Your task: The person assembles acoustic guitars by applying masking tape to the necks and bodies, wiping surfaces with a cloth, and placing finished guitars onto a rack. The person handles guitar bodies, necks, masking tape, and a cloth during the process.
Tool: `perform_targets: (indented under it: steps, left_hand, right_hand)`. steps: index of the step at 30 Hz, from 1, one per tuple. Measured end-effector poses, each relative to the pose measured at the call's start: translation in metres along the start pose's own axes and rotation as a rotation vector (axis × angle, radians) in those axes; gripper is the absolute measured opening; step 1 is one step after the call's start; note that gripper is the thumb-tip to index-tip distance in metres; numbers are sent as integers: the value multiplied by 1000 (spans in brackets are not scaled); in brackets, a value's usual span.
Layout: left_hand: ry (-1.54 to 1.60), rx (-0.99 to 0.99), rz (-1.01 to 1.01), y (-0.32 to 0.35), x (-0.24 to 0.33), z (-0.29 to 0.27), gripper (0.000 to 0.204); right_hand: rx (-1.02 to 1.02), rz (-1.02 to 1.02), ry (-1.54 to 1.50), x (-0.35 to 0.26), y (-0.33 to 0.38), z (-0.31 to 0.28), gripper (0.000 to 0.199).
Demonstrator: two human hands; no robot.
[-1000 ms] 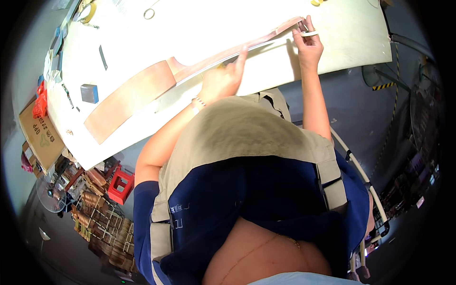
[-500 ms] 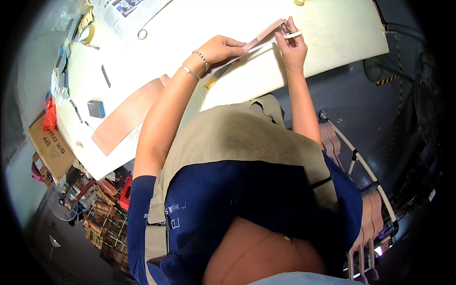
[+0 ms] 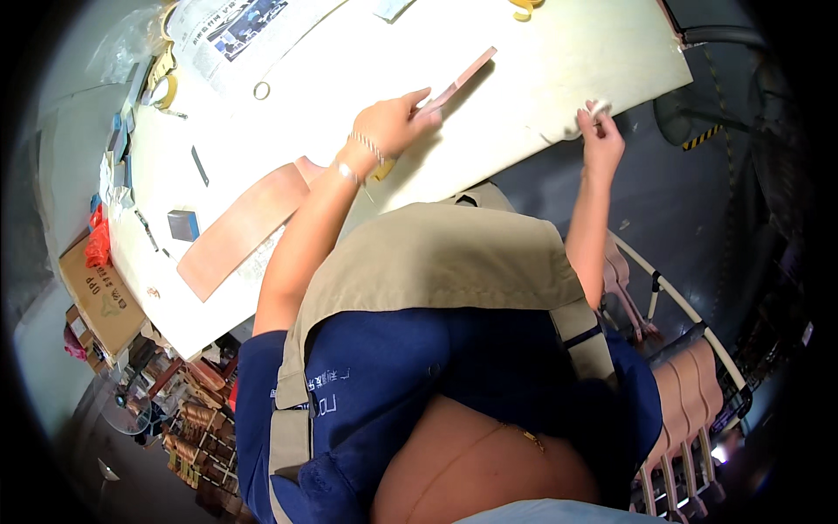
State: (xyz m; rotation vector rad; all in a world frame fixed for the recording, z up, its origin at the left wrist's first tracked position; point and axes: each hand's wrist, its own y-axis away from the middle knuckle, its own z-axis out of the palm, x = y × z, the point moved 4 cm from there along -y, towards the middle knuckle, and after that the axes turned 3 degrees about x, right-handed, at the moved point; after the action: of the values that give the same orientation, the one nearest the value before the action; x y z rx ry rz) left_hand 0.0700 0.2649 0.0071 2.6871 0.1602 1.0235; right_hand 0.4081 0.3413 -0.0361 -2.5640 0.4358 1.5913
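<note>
My left hand (image 3: 390, 129) is closed on the near end of a narrow pinkish leather strip (image 3: 467, 77), which slants up and to the right over the white table. The strip's far end stands free. Off to the right, beyond the table's front edge, my right hand (image 3: 601, 145) pinches a small white roll (image 3: 597, 108), blurred by motion. Below my left wrist a yellow-handled tool (image 3: 384, 169) is partly hidden. Beside my left forearm lies a wide curved piece of tan leather (image 3: 244, 229), its right end covered by the arm.
On the white table (image 3: 497, 131) are a blue-grey block (image 3: 183, 225), a dark thin strip (image 3: 200, 166), a ring (image 3: 261, 90), a newspaper (image 3: 205, 39) and a yellow tape roll (image 3: 163, 91). A cardboard box (image 3: 103, 284) stands at left. A rack hung with leather pieces (image 3: 685, 393) is at right.
My right hand has moved away from the strip's far end, right and toward me, with the white roll. My left hand has shifted slightly left, still holding the leather strip.
</note>
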Motion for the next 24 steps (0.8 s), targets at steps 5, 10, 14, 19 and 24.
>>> perform_targets:
  steps: [5,10,14,19,24]
  left_hand:
    - [-528,209,199,56,-8,-17,20]
    - [-3,-15,-121,66,-56,-50,27]
    - [5,81,-6,67,-58,-33,40]
    - [-286,362,193,59,-16,11,34]
    - [-437,349,186,75,-26,-6,33]
  right_hand:
    - [-142,-394,1177,-72,-32,25,54]
    - [-726,-1075,336,-115,67,129,97]
    - [-885,-1055,329,-88,115,176,96]
    - [-780,-1048,255,-90,118,177,86]
    - [-743,-1066,250,-89,118,178,82]
